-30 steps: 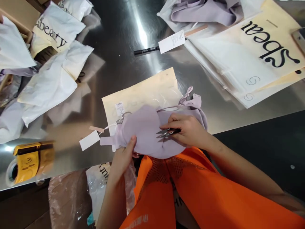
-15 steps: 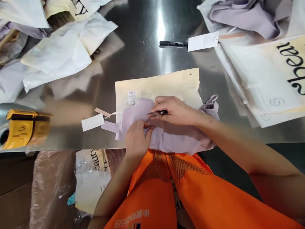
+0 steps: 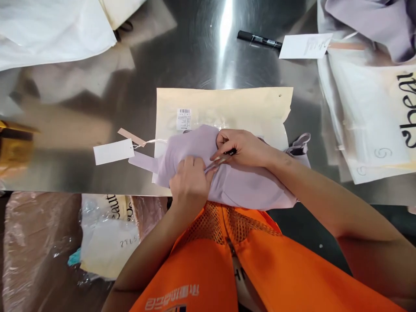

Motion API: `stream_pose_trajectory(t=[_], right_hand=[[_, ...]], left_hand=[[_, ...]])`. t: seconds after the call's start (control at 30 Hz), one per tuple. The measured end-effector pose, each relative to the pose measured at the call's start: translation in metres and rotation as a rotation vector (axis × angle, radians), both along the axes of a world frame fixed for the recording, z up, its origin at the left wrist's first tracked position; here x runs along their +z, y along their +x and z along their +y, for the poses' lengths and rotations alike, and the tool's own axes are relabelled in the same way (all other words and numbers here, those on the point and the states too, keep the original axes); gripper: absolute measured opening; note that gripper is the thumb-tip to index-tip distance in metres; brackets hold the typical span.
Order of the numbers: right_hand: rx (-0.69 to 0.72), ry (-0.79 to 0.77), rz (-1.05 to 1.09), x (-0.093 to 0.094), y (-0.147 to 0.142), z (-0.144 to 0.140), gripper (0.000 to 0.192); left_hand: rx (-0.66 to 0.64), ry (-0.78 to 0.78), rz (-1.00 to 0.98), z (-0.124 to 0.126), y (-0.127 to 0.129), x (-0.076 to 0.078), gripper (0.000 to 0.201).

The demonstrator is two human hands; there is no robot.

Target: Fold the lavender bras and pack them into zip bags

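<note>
A lavender bra point(image 3: 256, 184) lies across a cream plastic bag point(image 3: 224, 102) at the table's near edge. My left hand point(image 3: 190, 182) is closed on the bra's fabric near its middle, fingers bunched. In my right hand point(image 3: 243, 147) is a pair of small thread snips point(image 3: 219, 162), with silver blades and a black part showing by the fingers. Their tips point down-left and meet the fabric right beside my left fingertips. A white tag point(image 3: 113, 151) and a narrow pinkish tag point(image 3: 131, 137) hang from the bra's left end on a white string.
On the shiny metal table point(image 3: 195, 52), a black marker point(image 3: 258, 40) lies by another white tag point(image 3: 305, 46). White bags point(image 3: 367, 108) with lavender garments are at right, more bags point(image 3: 55, 30) at upper left. A yellow tape roll point(image 3: 14, 149) sits left; wrapped bags point(image 3: 110, 242) are below the edge.
The snips' tips have come down from above the fabric to beside my left fingers. My left hand has shifted its hold slightly. The view has moved closer, pushing surrounding things outward.
</note>
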State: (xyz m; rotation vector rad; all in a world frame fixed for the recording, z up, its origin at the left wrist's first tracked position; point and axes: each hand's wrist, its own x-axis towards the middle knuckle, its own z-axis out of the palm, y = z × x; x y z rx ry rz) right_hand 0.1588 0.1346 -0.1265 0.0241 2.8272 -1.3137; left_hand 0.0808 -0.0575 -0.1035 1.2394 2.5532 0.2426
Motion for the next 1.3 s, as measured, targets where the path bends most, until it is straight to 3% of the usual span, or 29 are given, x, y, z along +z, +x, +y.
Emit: stream_pose_trajectory(t=[0.2, 0.3, 0.6, 0.8, 0.93, 1.07, 1.2, 1.3], right_hand=[[-0.015, 0.096, 0.046, -0.001, 0.005, -0.006, 0.015], [-0.003, 0.153, 0.028, -0.001, 0.008, -0.008, 0.016], [-0.065, 0.416, 0.043, 0.015, 0.012, -0.02, 0.027], [-0.094, 0.403, 0.081, 0.016, 0.013, -0.019, 0.026], [-0.132, 0.115, 0.172, 0.017, 0.02, -0.012, 0.025], [-0.352, -0.025, 0.284, 0.032, 0.037, -0.009, 0.018], [-0.656, 0.031, 0.333, 0.043, 0.067, -0.007, 0.016], [-0.879, 0.066, 0.383, 0.041, 0.094, -0.006, 0.022]], left_hand=[[0.016, 0.122, -0.032, -0.001, 0.003, -0.004, 0.014], [0.009, 0.1, 0.007, 0.0, 0.006, -0.005, 0.008], [-0.014, 0.25, 0.061, -0.011, 0.01, -0.011, 0.022], [0.006, 0.282, 0.093, -0.011, 0.01, -0.009, 0.021], [-0.02, 0.31, 0.041, -0.016, 0.009, -0.002, 0.013], [-0.006, 0.31, -0.003, -0.021, 0.008, 0.003, 0.035], [-0.006, 0.258, 0.008, -0.022, 0.008, 0.003, 0.042], [-0.006, 0.216, 0.045, -0.021, 0.01, 0.006, 0.046]])
